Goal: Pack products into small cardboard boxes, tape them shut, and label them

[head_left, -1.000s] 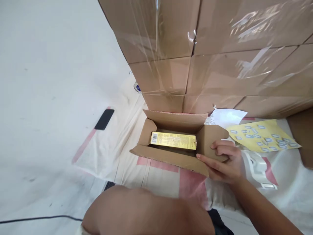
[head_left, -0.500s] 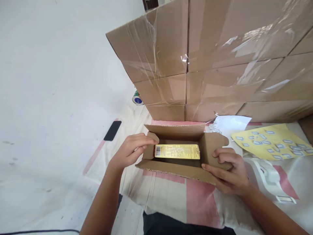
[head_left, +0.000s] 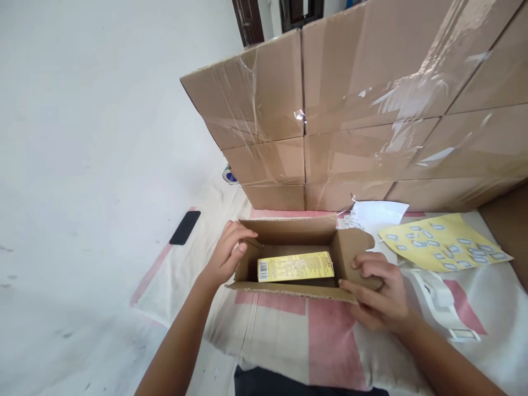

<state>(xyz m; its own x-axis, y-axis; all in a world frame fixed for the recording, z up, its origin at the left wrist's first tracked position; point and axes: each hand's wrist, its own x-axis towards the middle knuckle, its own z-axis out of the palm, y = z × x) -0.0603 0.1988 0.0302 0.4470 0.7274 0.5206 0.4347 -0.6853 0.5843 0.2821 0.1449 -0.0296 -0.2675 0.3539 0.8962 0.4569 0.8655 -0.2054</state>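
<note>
A small open cardboard box [head_left: 284,292] lies in front of me with its flaps spread. Inside it rests a yellow printed carton [head_left: 296,267] with a barcode at its left end, slightly tilted against the box's long sides. My left hand [head_left: 226,256] is at the box's left end, its fingers bent over the edge by the back corner and its thumb on the near side. At the other end, my right hand [head_left: 379,289] grips the right flap, with the thumb low near the front corner and the fingers curled on the flap's outer edge.
Behind the box stands a wall of taped cartons [head_left: 268,162]. On the right lie a yellow sheet of labels [head_left: 445,242], white paper [head_left: 379,212] and a white tape dispenser [head_left: 441,302]. A black phone [head_left: 185,227] is on the left; a tape roll [head_left: 230,175] sits behind.
The left flap has gone down inside the box, and my left fingers have shifted to the back left corner. The yellow carton has turned slightly. The view has tilted up a little.
</note>
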